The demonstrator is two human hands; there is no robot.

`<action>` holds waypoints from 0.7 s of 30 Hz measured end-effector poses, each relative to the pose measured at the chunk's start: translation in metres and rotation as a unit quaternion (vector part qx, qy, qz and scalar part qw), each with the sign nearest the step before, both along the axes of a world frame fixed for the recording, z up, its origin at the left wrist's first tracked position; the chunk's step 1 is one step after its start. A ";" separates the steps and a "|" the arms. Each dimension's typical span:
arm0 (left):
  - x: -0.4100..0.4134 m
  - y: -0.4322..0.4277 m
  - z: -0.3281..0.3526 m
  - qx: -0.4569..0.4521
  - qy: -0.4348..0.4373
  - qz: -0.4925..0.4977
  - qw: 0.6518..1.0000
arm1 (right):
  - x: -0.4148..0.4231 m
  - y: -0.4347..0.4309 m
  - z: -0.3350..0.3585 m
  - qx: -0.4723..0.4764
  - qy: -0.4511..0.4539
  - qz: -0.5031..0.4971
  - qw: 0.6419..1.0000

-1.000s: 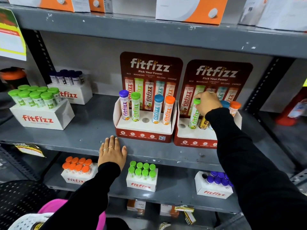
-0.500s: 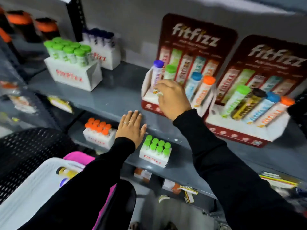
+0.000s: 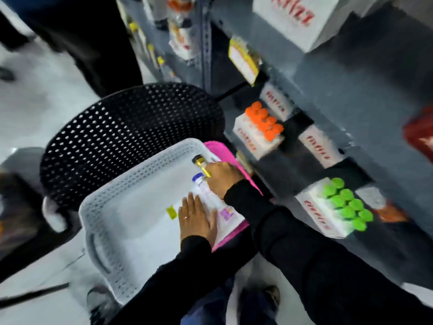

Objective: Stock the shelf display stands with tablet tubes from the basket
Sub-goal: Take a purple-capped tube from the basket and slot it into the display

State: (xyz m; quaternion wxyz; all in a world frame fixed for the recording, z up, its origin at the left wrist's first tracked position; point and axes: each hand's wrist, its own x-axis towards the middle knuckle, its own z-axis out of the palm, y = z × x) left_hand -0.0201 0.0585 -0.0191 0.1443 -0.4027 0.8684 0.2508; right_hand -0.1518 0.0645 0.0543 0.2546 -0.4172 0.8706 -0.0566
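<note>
1. While the right hand (image 3: 222, 175) reaches into the far right corner of the basket (image 3: 131, 231), it curls over the yellow tube (image 3: 202, 165) with the dark cap; the blur hides whether the fingers have closed on it.
2. The left hand (image 3: 196, 219) lies flat and open on the basket's floor, just near of the purple-capped tube (image 3: 206, 193); it grips nothing.
3. Both tubes lie on their sides against the right wall of the basket, close together, so pinch the yellow tube mid-body and lift it straight up to avoid dragging the other.
4. Keep the left hand pressing down; the basket sits on a pink tray (image 3: 230, 158), and may slide.
5. A small yellow scrap (image 3: 171, 212) lies on the basket floor; ignore it.
6. The black perforated chair (image 3: 121, 137) stands just beyond the basket on the left.
7. To the right, the shelf (image 3: 351, 90) holds white boxes of orange-capped tubes (image 3: 263, 120) and green-capped tubes (image 3: 346, 204); raise the tube clear of the shelf edge.
8. The display stands are out of view.
</note>
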 end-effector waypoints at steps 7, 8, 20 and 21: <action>0.020 -0.016 -0.039 -0.048 -0.051 -0.027 0.997 | 0.020 -0.033 -0.053 0.099 0.057 0.053 0.992; 0.022 -0.015 -0.040 -0.045 -0.039 -0.031 0.998 | 0.022 -0.032 -0.054 0.088 0.079 0.059 0.991; 0.020 -0.013 -0.038 -0.037 -0.061 -0.038 0.997 | 0.008 0.000 -0.004 -0.004 0.077 0.016 0.997; 0.019 -0.013 -0.037 -0.035 -0.067 -0.037 0.996 | 0.006 0.003 0.004 -0.002 0.059 0.003 0.998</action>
